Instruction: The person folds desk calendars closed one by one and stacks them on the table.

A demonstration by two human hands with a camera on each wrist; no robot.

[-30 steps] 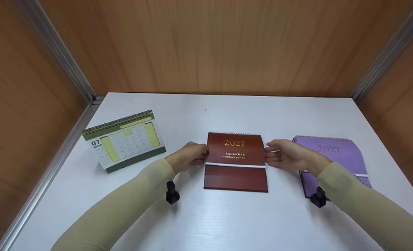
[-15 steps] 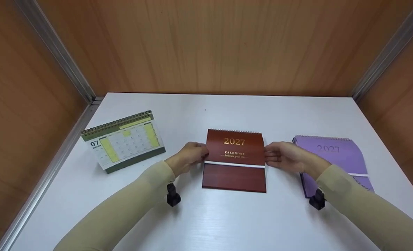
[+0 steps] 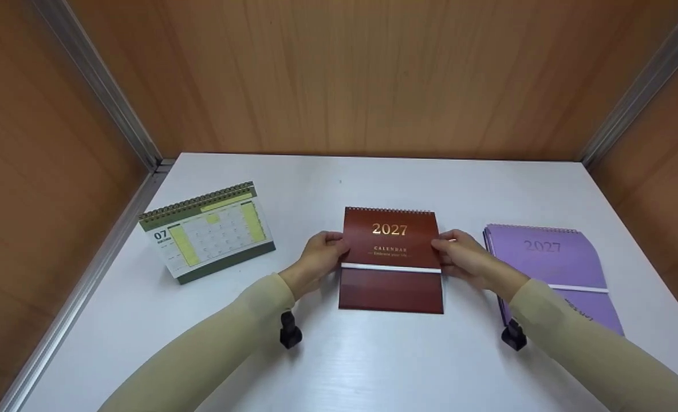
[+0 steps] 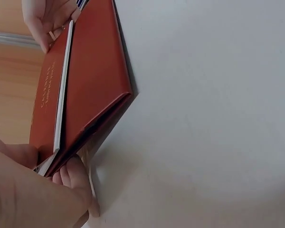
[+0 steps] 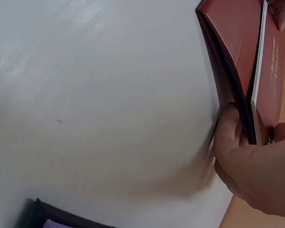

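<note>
A dark red 2027 desk calendar (image 3: 390,289) lies near the middle of the white table, its top edge tilted up and its spiral binding at the far side. My left hand (image 3: 318,260) grips its left side, the thumb on the cover and the fingers underneath, as the left wrist view shows. On the opposite side my right hand (image 3: 470,260) pinches the right edge the same way, thumb (image 5: 283,132) on top and fingers (image 5: 228,128) below. A white page edge shows across the red cover.
At the left stands a green and white desk calendar (image 3: 213,234) open to 07. A purple 2027 calendar (image 3: 562,263) lies at the right, partly behind the right forearm. Wood panels (image 3: 373,74) enclose the white table (image 3: 350,360) at the back and sides.
Both thumbs have come onto the red calendar's cover, and the hands have closed in on its sides. The calendar's top edge has risen slightly. The green and purple calendars stay put.
</note>
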